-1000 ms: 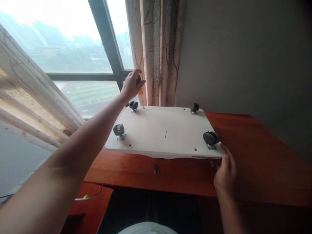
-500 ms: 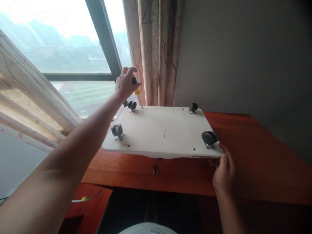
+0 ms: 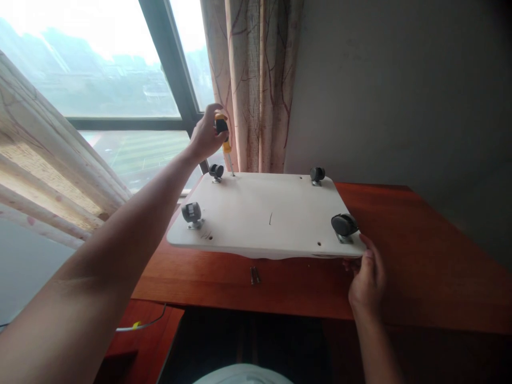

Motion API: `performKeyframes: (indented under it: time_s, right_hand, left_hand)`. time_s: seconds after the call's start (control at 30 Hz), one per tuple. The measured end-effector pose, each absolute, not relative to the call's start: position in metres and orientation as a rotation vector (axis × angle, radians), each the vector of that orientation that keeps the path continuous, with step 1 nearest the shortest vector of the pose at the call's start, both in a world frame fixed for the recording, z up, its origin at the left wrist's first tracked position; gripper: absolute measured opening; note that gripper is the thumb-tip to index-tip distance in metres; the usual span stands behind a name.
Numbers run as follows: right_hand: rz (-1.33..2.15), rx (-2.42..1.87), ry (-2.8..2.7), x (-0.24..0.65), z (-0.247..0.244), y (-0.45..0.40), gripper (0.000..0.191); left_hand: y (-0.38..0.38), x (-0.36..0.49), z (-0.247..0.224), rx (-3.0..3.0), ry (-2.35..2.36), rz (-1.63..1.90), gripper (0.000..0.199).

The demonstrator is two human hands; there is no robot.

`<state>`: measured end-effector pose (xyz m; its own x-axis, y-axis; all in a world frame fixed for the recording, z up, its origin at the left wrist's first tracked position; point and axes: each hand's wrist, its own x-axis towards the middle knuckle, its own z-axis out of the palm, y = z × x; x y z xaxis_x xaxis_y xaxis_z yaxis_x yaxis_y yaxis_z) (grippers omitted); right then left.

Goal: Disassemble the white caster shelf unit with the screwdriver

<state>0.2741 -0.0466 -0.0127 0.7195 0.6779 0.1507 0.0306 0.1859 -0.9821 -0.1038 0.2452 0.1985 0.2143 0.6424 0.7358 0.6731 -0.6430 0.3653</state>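
Observation:
My left hand grips the yellow and black handle of a screwdriver. Its shaft points down, and the tip meets a hole near the far left edge of a white board. Black casters stand at the board's corners: far left, near left, far right and near right. At the near right corner, my right hand holds the board's edge, thumb at the rim and fingers partly hidden beneath. Open holes show near the front edge and at the far right.
Two screws lie on the reddish wooden table in front of the board. A window and patterned curtains are behind and to the left. A white cable runs over a lower red surface at bottom left.
My left hand has turned around the screwdriver handle, so more of the handle shows and the shaft stands more upright. My right hand keeps its hold on the board's corner.

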Motion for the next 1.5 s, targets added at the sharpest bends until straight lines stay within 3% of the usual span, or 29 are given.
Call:
performKeyframes:
  time_s: [0.2, 0.37, 0.57, 0.77, 0.97, 1.23, 1.4, 1.5]
  right_hand:
    - [0.494, -1.352, -0.664, 0.274, -0.013, -0.047, 0.055]
    - [0.486, -1.337, -0.683, 0.275, -0.013, -0.046, 0.056]
    - [0.493, -1.337, -0.685, 0.274, -0.012, -0.046, 0.055]
    - [0.491, -1.341, -0.673, 0.273, -0.012, -0.046, 0.055]
    - [0.493, -1.362, -0.678, 0.272, -0.008, -0.047, 0.056]
    - [0.491, -1.352, -0.667, 0.271, -0.009, -0.047, 0.055]
    - [0.496, -1.348, -0.678, 0.271, -0.008, -0.047, 0.056]
    - [0.491, -1.343, -0.669, 0.272, -0.009, -0.047, 0.054]
  left_hand:
    - [0.25, -0.098, 0.199, -2.345, -1.352, -1.398, 0.053]
    - [0.259, -0.095, 0.197, -2.662, -1.272, -1.564, 0.063]
    - [0.27, -0.098, 0.195, -2.356, -1.329, -1.466, 0.058]
    - [0.276, -0.101, 0.193, -2.603, -1.323, -1.586, 0.067]
    - [0.27, -0.105, 0.193, -2.373, -1.342, -1.547, 0.058]
    - [0.278, -0.106, 0.194, -2.653, -1.301, -1.663, 0.052]
    - [0.275, -0.105, 0.196, -2.353, -1.413, -1.485, 0.063]
    - [0.273, -0.102, 0.198, -2.472, -1.386, -1.465, 0.056]
